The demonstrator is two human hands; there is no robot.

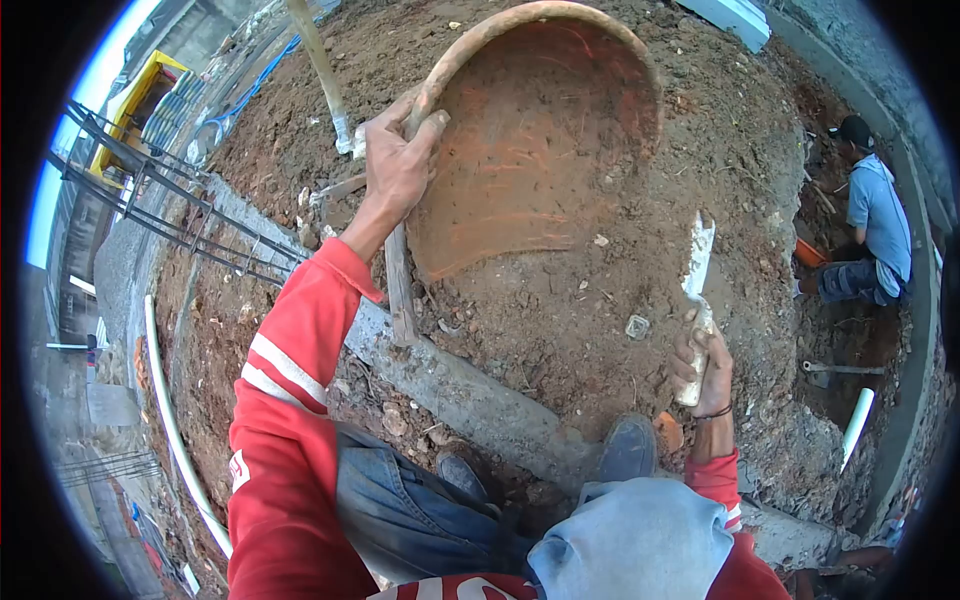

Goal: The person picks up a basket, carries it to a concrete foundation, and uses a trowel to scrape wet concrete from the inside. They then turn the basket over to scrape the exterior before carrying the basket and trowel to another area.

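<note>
A wide, scoop-shaped orange pan (pixel 530 150), smeared with mud inside, is tilted up over the soil. My left hand (pixel 397 158) grips its raised left rim, with the thumb over the edge. My right hand (pixel 708 365) is wrapped around the handle of a trowel (pixel 699 258). The narrow trowel blade is coated with pale mortar and points away from me, a little above the dirt. Between my right hand and the pan, a small squarish piece (pixel 637 326) lies on the soil. A wooden stick (pixel 400 285) sits below my left wrist.
A concrete strip (pixel 470 395) crosses the ground by my shoes. Rebar (pixel 180 200) juts in from the left, near a white pipe (pixel 175 430). At right, another person (pixel 875 225) crouches in a trench beside a wall. A wooden handle (pixel 320 70) stands beyond my left hand.
</note>
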